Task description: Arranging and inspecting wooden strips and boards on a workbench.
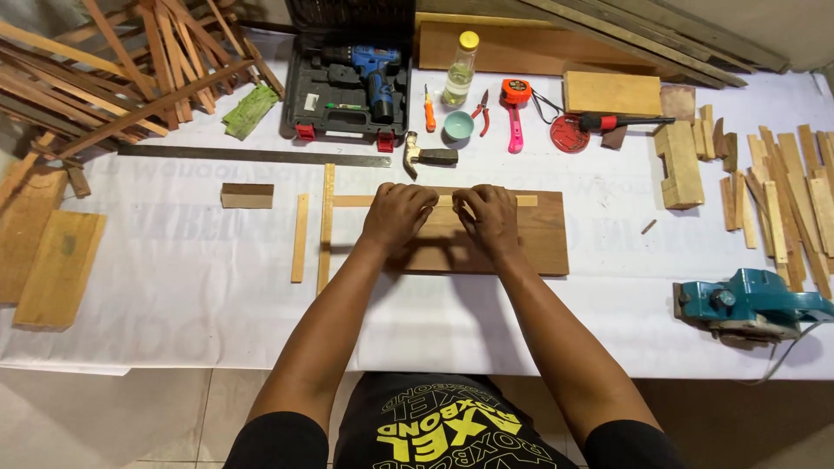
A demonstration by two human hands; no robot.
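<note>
Both my hands rest on a brown wooden board [539, 239] lying flat on the white-covered table [174, 287]. My left hand [397, 215] and my right hand [486, 217] sit side by side, fingers curled over a thin pale wooden strip [352, 201] that runs along the board's far edge. The strip's ends stick out on both sides of my hands. A second thin strip [326, 227] stands at a right angle to it at the left end, and another loose strip [300, 237] lies parallel further left.
A hammer [427, 156], a long steel ruler [243, 156], a drill case [347, 82], bottle [460, 69], small bowl [458, 127], pliers and tape measure [516, 91] lie beyond the board. A teal electric planer [747, 304] sits right; wood offcuts [782, 191] and slats [104, 69] fill both sides.
</note>
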